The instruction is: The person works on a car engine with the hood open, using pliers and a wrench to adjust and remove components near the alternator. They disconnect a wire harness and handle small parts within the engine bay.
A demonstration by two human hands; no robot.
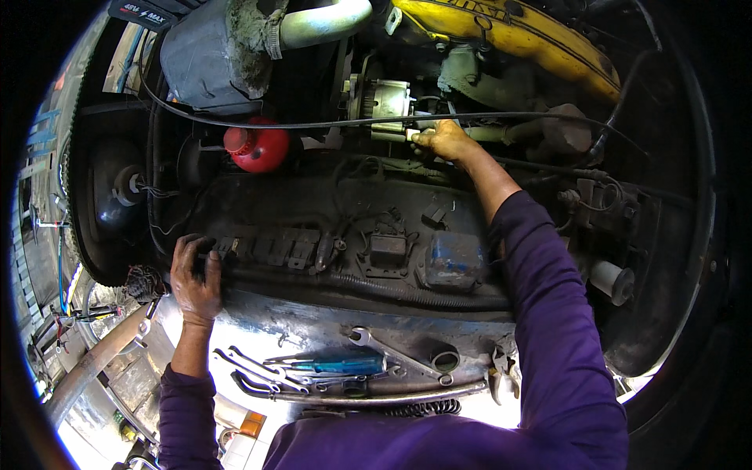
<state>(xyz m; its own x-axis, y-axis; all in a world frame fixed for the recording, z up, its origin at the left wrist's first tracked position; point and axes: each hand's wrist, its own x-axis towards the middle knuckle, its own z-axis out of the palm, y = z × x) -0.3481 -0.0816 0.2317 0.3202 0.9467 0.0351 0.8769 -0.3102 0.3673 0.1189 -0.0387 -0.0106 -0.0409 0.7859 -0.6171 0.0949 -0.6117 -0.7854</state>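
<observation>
My right hand (443,142) reaches into the engine bay at the lower right of a silver alternator (388,107), beneath a thin black cable (321,123). Its fingers are curled on something small there, largely hidden; a slim metal piece shows above them. My left hand (196,274) rests on the edge of a dark panel (360,196), beside a row of black fittings (274,247), its fingers apart and slightly bent. A red round container (258,149) sits left of the alternator.
A yellow engine cover (548,43) and a grey cylindrical housing (207,55) fill the top. Along the metal ledge (313,317) near me lie several wrenches (399,356), a blue-handled screwdriver (337,366) and pliers (501,376). A blue box (454,258) sits on the panel.
</observation>
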